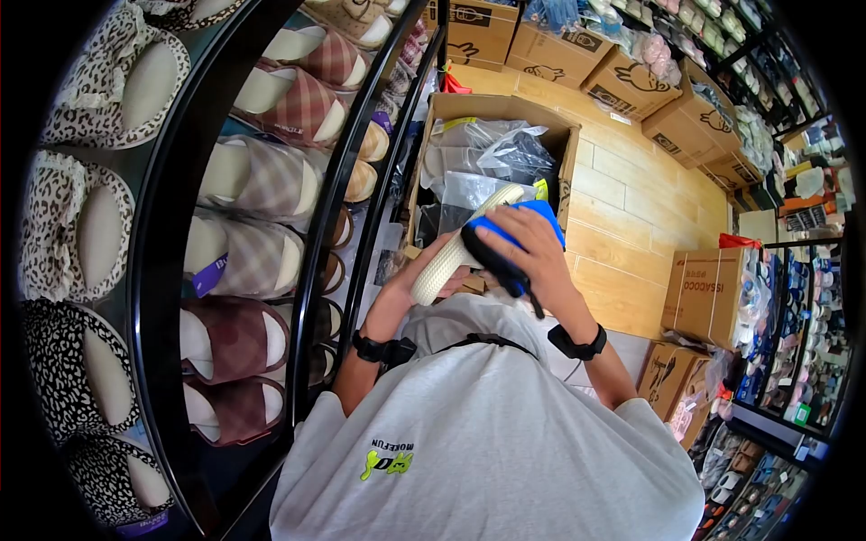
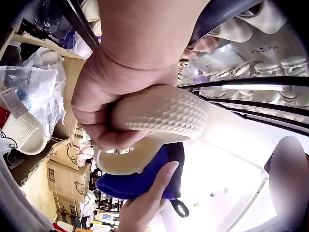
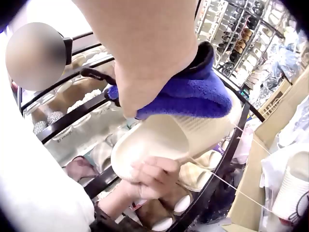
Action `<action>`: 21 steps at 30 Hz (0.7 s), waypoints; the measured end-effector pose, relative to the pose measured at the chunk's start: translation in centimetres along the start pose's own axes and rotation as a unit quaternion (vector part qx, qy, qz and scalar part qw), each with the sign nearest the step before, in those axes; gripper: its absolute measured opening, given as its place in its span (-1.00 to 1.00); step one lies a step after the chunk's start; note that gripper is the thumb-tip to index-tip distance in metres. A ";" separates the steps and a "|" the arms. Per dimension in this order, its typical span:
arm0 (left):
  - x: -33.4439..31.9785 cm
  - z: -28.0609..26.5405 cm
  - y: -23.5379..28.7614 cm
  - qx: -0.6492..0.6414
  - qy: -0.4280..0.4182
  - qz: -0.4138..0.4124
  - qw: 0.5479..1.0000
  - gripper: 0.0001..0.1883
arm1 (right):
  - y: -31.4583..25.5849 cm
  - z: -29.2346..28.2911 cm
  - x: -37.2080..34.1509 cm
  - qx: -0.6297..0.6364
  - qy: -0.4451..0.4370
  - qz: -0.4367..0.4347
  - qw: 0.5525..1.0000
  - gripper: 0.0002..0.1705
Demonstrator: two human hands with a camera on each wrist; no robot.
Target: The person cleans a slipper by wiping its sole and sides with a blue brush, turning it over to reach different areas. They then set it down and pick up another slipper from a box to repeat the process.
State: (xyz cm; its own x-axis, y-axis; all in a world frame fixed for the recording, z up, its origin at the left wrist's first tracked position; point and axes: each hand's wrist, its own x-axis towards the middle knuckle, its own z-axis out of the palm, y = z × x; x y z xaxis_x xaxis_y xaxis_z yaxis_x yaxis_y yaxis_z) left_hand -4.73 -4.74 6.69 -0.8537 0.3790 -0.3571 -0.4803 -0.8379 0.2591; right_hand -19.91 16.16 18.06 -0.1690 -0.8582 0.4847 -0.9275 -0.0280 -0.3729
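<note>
My left hand (image 1: 410,275) grips a cream slipper (image 1: 439,273) with a dimpled outer side. In the left wrist view, its fingers curl round the slipper's edge (image 2: 161,113). My right hand (image 1: 538,251) holds a fuzzy blue cloth (image 1: 546,216) with a black side and a black loop, its thumb lying along the blue face in the left wrist view. The cloth (image 3: 193,99) lies against the slipper's upper in the right wrist view, and the pale footbed (image 3: 152,137) shows beside it. Both hands are at chest height, close together.
An open carton (image 1: 566,149) of bagged slippers stands in front, below the hands. Black-framed racks (image 1: 311,225) of slippers rise close on the left. More cartons (image 1: 550,56) line the wooden floor (image 1: 622,216) ahead and to the right.
</note>
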 end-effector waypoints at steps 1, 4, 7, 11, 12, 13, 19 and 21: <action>-0.1 0.3 0.0 -0.004 -0.005 -0.014 1.000 -0.26 | 0.0 0.1 0.3 0.006 0.026 0.027 0.999 -0.29; -0.2 -0.3 -0.6 0.033 0.010 0.008 0.999 -0.32 | -0.1 0.5 0.4 0.017 0.047 0.061 0.997 -0.26; -0.1 -0.8 -1.0 0.004 0.011 0.013 1.000 -0.23 | -0.5 1.0 0.3 -0.030 0.039 0.052 0.997 -0.24; -0.6 0.1 -1.3 -0.050 -0.005 0.014 0.999 -0.22 | -0.6 1.0 0.1 -0.027 0.027 0.057 0.998 -0.24; -0.5 0.2 -1.3 -0.050 -0.005 0.014 0.999 -0.22 | -0.7 0.9 0.1 -0.022 0.023 0.058 0.998 -0.25; -0.5 0.2 -1.3 -0.049 0.009 0.012 0.999 -0.25 | -0.8 0.7 0.1 -0.022 0.023 0.058 0.998 -0.25; -1.2 3.9 -1.0 0.025 0.129 0.082 0.988 -0.32 | -2.1 0.6 -0.6 -0.043 -0.031 -0.087 0.995 -0.28; -0.6 1.1 -1.6 -0.025 0.095 0.035 0.995 -0.30 | -1.4 -0.1 -0.2 -0.026 -0.023 -0.052 0.998 -0.28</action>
State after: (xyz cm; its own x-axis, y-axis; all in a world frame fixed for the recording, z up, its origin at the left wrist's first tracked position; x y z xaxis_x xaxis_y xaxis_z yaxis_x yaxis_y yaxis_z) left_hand -3.68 -3.26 7.44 -0.8288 0.2420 -0.5045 -0.4069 -0.8796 0.2464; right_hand -18.63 16.43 18.60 -0.0567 -0.8752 0.4804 -0.9552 -0.0925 -0.2812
